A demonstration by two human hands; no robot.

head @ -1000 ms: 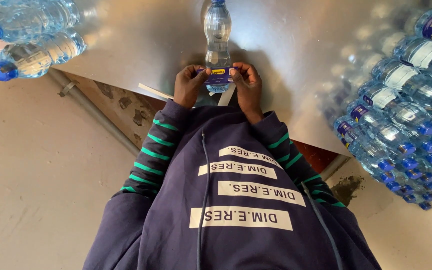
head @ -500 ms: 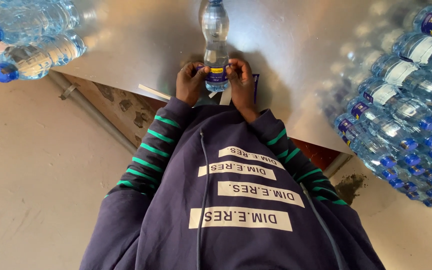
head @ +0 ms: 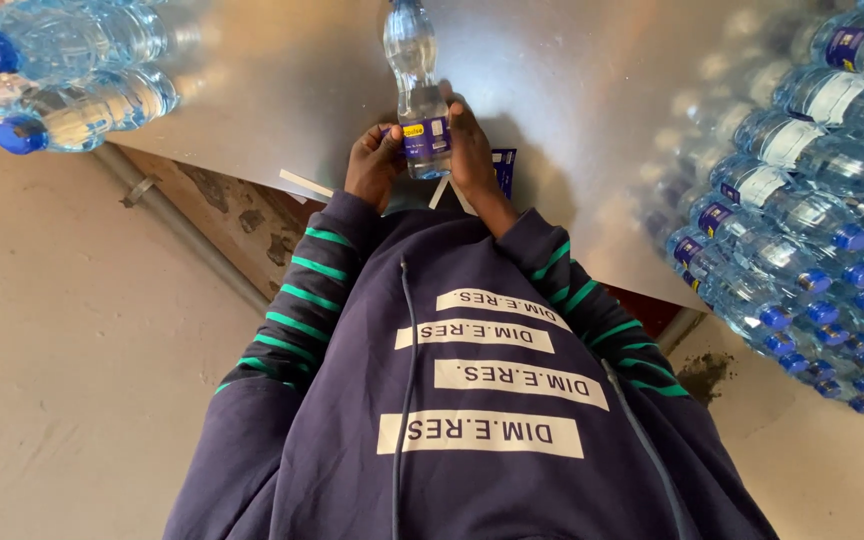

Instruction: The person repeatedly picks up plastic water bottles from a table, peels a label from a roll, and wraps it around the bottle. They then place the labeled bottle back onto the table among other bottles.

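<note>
A clear plastic bottle (head: 416, 90) with a dark blue label is standing upright near the front edge of the shiny metal counter (head: 282, 80), its top running out of view. The left hand (head: 374, 160) and right hand (head: 472, 150) are both curling closed around its label band, one on each side. A stack of like bottles with blue caps (head: 812, 230) is lying on its side well to the right, a few more bottles (head: 62, 70) are lying at the far left, and a blue label strip (head: 504, 170) is lying just beside the right hand
</note>
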